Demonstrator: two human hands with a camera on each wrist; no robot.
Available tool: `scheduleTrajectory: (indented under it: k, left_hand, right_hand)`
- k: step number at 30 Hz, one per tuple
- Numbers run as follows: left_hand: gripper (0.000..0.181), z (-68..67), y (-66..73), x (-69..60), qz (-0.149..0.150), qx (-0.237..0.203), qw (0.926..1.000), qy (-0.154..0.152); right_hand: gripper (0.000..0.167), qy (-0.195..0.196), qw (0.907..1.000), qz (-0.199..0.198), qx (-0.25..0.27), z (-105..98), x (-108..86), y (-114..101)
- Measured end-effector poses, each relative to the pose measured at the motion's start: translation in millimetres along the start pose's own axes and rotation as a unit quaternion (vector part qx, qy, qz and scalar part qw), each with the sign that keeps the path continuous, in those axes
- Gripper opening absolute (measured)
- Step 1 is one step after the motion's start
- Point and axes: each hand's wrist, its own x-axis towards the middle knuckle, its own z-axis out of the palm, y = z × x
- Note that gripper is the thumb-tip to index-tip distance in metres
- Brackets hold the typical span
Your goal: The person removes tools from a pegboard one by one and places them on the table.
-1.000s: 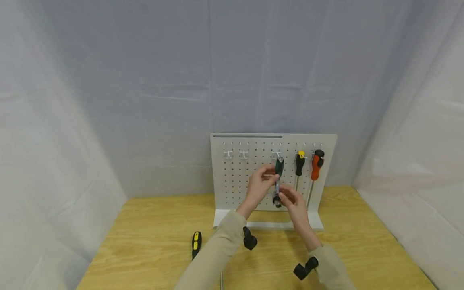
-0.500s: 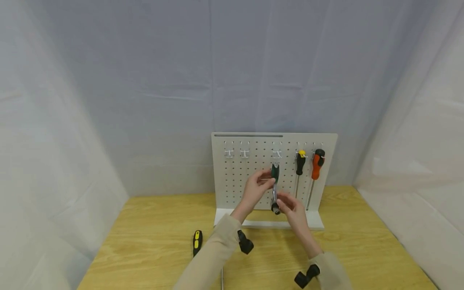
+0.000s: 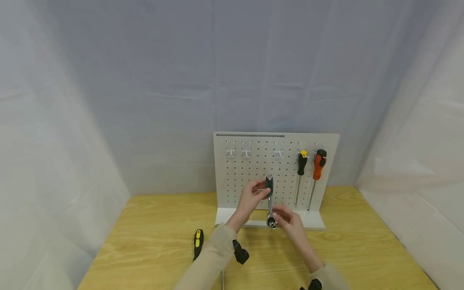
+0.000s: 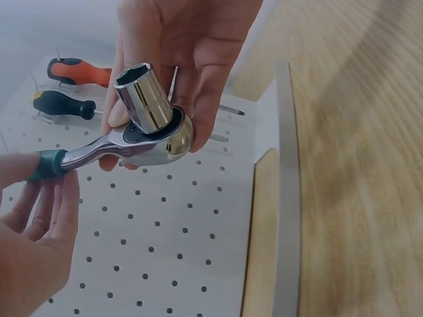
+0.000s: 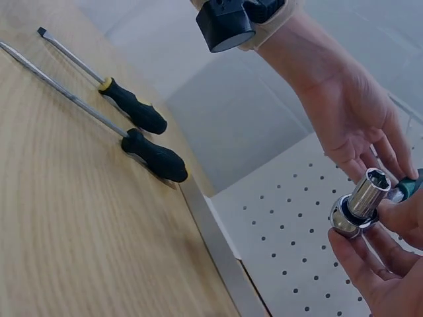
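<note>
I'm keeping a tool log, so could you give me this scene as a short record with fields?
Left hand: grips the ratchet's green handle
Right hand: holds the ratchet's head
Socket: fitted on the head
Hanging on pegboard: orange screwdriver, yellow-topped black screwdriver
Bare hooks: three
On table: two black-handled screwdrivers

Soft, diffuse light, faint shadows

Cropping the ratchet [image 5: 365, 198] in the right wrist view, losing part of a screwdriver [image 3: 198, 240] behind the left sleeve [image 3: 212, 255].
</note>
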Motion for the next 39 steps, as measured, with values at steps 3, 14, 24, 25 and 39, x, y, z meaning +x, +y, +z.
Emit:
scheduleTrajectory:
  k: [3,14,24,25,39]
  left_hand:
    - [0.041,-2.3,-5.8,-4.5,-0.016,-0.005,0.9999,0.001]
    - [0.041,-10.4,-23.5,-23.8,-0.049,-0.007,0.9987,0.005]
    - [0.042,-14.4,-34.5,-40.7,-0.089,0.008,0.9957,0.026]
    - [0.042,-14.7,-34.8,-42.4,-0.09,0.009,0.9955,0.027]
    - [0.035,-18.3,-41.9,-65.6,-0.114,0.024,0.9914,0.059]
  right_hand:
    - [0.027,-0.012,0.9998,0.007,0.012,2.1,-4.6,4.0]
    - [0.032,-0.065,0.9964,0.042,0.033,7.2,-18.1,19.0]
    - [0.034,-0.127,0.9906,0.045,0.023,10.2,-29.5,29.7]
    - [0.034,-0.132,0.9897,0.047,0.026,10.5,-30.8,30.3]
    - [0.035,-0.181,0.9819,0.051,0.025,18.5,-44.6,37.0]
